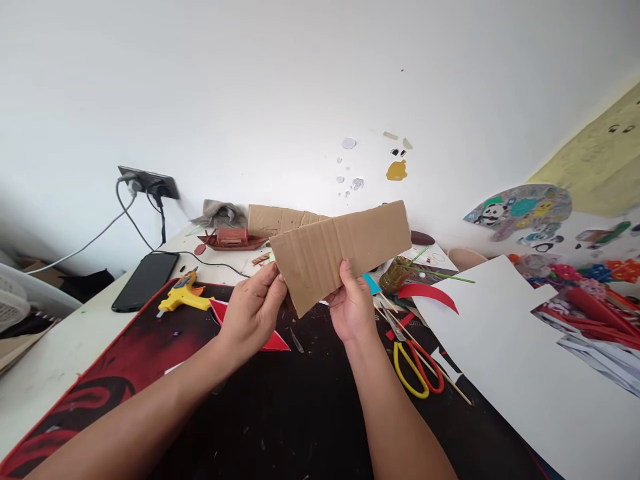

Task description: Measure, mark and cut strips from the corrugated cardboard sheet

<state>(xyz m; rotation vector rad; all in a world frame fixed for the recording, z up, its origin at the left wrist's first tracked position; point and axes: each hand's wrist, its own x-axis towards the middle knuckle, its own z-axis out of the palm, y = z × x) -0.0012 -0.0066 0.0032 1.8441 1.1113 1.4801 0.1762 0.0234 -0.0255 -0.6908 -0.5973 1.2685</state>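
I hold a long rectangular strip of brown corrugated cardboard [345, 252] up above the desk, tilted with its right end higher. My left hand [253, 310] pinches its lower left corner, fingers closed on the edge. My right hand [353, 307] grips the lower edge near the middle, thumb on the front face. Under the hands lie a red paper triangle [273, 340] and a black and red desk mat [280, 413].
A yellow glue gun [184, 297] and a black phone [145, 280] lie at the left. Yellow and red scissors [417, 367] and wooden skewers [430, 363] lie at the right by a white sheet [520, 360]. A small model boat [231, 239] and more cardboard [280, 219] stand by the wall.
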